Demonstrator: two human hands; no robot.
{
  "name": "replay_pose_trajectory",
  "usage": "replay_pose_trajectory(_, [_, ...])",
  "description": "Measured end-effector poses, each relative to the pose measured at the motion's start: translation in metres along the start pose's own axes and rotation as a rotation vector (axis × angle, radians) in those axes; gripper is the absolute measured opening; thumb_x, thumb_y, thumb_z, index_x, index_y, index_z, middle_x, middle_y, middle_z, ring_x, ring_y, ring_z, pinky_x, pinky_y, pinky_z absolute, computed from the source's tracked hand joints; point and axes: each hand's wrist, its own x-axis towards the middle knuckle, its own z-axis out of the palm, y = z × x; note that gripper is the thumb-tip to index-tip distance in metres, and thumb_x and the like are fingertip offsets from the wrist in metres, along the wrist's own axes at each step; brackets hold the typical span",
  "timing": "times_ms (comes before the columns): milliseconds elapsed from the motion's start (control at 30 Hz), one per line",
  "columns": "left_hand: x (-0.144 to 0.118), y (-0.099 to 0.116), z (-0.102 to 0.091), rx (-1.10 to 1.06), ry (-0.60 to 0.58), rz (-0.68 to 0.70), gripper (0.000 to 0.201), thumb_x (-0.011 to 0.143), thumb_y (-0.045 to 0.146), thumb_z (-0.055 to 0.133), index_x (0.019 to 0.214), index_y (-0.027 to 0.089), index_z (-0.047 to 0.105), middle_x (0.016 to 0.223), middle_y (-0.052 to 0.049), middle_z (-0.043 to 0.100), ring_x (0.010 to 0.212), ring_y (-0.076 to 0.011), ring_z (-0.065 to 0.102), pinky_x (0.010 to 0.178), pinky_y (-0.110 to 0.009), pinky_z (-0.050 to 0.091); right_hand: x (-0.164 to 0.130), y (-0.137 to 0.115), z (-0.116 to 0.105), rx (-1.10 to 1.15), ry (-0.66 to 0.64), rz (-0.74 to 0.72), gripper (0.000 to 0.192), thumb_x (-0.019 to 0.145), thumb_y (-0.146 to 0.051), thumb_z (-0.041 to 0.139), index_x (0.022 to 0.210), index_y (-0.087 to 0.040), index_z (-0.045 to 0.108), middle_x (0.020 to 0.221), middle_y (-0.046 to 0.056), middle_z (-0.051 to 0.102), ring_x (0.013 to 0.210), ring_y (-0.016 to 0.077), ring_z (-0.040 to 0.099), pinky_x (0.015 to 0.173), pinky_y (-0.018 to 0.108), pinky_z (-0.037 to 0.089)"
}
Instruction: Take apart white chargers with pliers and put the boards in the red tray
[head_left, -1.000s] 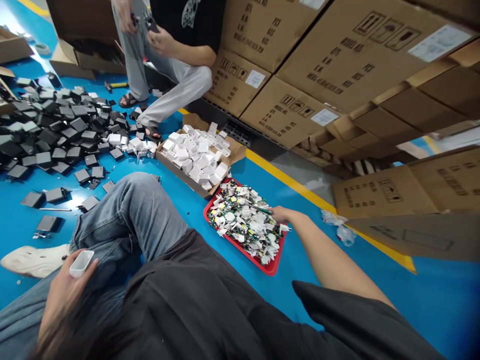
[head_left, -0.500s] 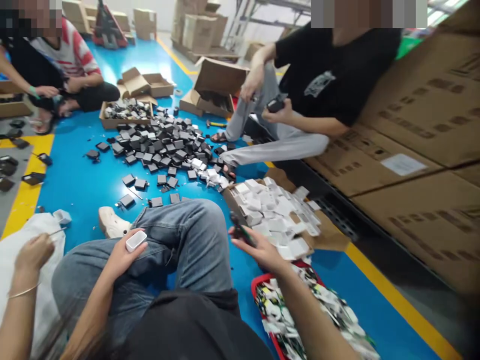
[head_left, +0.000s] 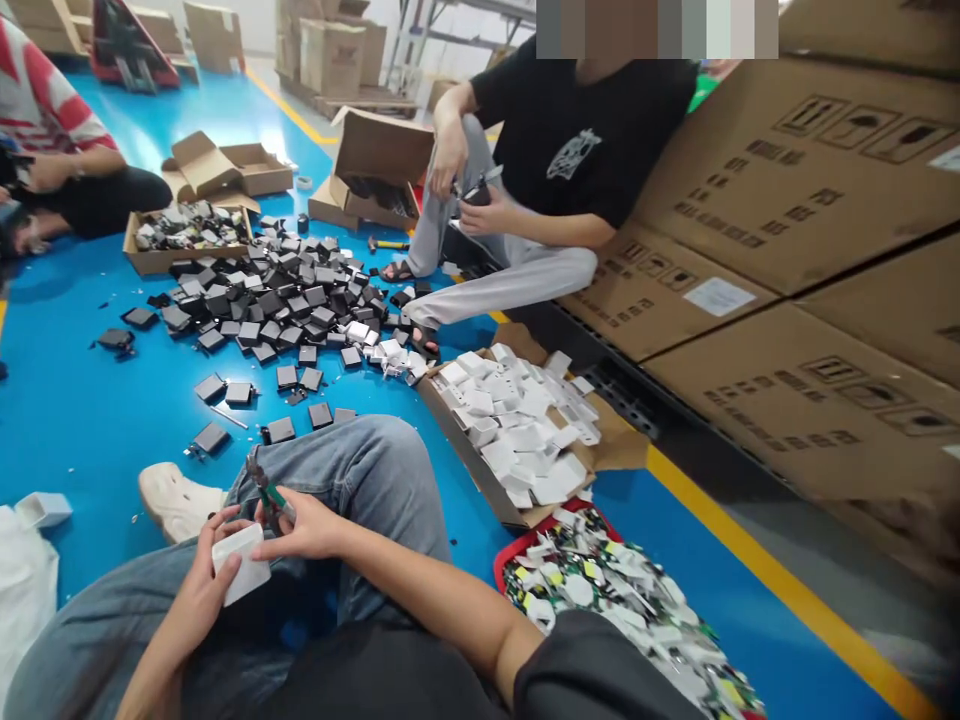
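My left hand (head_left: 196,590) grips a white plastic charger shell (head_left: 241,564) over my jeans-clad lap. My right hand (head_left: 304,525) holds a small tool with a green handle (head_left: 268,493), its tip just above the shell. To my right a red tray (head_left: 517,552) is heaped with green circuit boards and white bits. Beyond it a flat cardboard box (head_left: 480,472) holds several white shells.
A pile of black shells (head_left: 285,295) covers the blue floor ahead. A person in a black shirt (head_left: 570,150) sits against stacked cartons (head_left: 787,280), working on a part. Another person (head_left: 52,160) sits at far left. Open boxes (head_left: 375,170) stand behind. My white shoe (head_left: 176,497) rests on the floor.
My right hand came back from the red tray carrying the tool and now meets my left hand at the white shell. My view swung left and up, then settled.
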Motion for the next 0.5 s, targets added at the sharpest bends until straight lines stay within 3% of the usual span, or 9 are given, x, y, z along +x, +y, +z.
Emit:
replay_pose_trajectory(100, [-0.001, 0.0, 0.003, -0.126, -0.024, -0.076, 0.084, 0.054, 0.08, 0.062, 0.12, 0.029, 0.052, 0.109, -0.008, 0.064, 0.083, -0.0286, 0.066, 0.065, -0.039, 0.057, -0.023, -0.017, -0.026, 0.097, 0.032, -0.037, 0.054, 0.061, -0.05, 0.081, 0.097, -0.019, 0.056, 0.07, -0.006, 0.046, 0.055, 0.0056, 0.033, 0.05, 0.02, 0.027])
replay_pose_trajectory(167, [0.0, 0.003, 0.001, -0.129, -0.045, -0.098, 0.077, 0.059, 0.077, 0.062, 0.118, 0.028, 0.054, 0.111, -0.007, 0.064, 0.084, -0.0277, 0.066, 0.068, -0.038, 0.058, -0.037, -0.031, -0.063, 0.138, 0.178, -0.111, 0.052, 0.064, -0.049, 0.079, 0.1, -0.019, 0.056, 0.078, -0.004, 0.051, 0.057, 0.0056, 0.037, 0.051, 0.02, 0.031])
replay_pose_trajectory(200, [0.001, 0.004, 0.0, -0.103, -0.061, -0.109, 0.072, 0.062, 0.072, 0.064, 0.117, 0.027, 0.055, 0.112, -0.007, 0.064, 0.087, -0.0273, 0.067, 0.072, -0.037, 0.059, -0.043, -0.036, -0.087, 0.127, 0.303, -0.141, 0.052, 0.065, -0.049, 0.079, 0.101, -0.02, 0.056, 0.083, -0.002, 0.053, 0.059, 0.0063, 0.041, 0.053, 0.02, 0.035])
replay_pose_trajectory(267, [0.004, 0.005, -0.004, -0.031, -0.092, -0.144, 0.067, 0.065, 0.065, 0.068, 0.118, 0.026, 0.054, 0.111, -0.006, 0.066, 0.093, -0.0271, 0.067, 0.079, -0.035, 0.058, -0.053, -0.039, -0.147, 0.035, 0.681, -0.136, 0.053, 0.064, -0.052, 0.076, 0.101, -0.02, 0.055, 0.083, -0.001, 0.056, 0.059, 0.0079, 0.046, 0.052, 0.02, 0.039])
replay_pose_trajectory(333, [0.007, 0.004, -0.007, 0.032, -0.108, -0.189, 0.065, 0.064, 0.064, 0.069, 0.115, 0.025, 0.056, 0.107, -0.005, 0.068, 0.095, -0.0277, 0.067, 0.082, -0.035, 0.058, -0.062, -0.034, -0.214, -0.185, 1.082, 0.046, 0.05, 0.066, -0.054, 0.071, 0.098, -0.019, 0.057, 0.076, -0.002, 0.057, 0.055, 0.0085, 0.047, 0.048, 0.021, 0.04])
replay_pose_trajectory(433, [0.009, 0.001, -0.008, 0.101, -0.123, -0.191, 0.058, 0.067, 0.065, 0.066, 0.112, 0.028, 0.059, 0.104, -0.003, 0.069, 0.098, -0.0285, 0.067, 0.087, -0.037, 0.058, -0.079, -0.02, -0.304, -0.316, 1.323, 0.214, 0.042, 0.076, -0.05, 0.061, 0.096, -0.013, 0.057, 0.061, -0.002, 0.051, 0.048, 0.0094, 0.042, 0.044, 0.022, 0.038])
replay_pose_trajectory(500, [0.009, 0.001, -0.007, 0.128, -0.146, -0.202, 0.053, 0.069, 0.064, 0.065, 0.109, 0.031, 0.061, 0.104, -0.002, 0.07, 0.1, -0.0287, 0.067, 0.09, -0.038, 0.057, -0.095, -0.01, -0.347, -0.433, 1.405, 0.329, 0.039, 0.079, -0.046, 0.057, 0.093, -0.01, 0.059, 0.056, 0.0, 0.051, 0.046, 0.011, 0.042, 0.044, 0.024, 0.038])
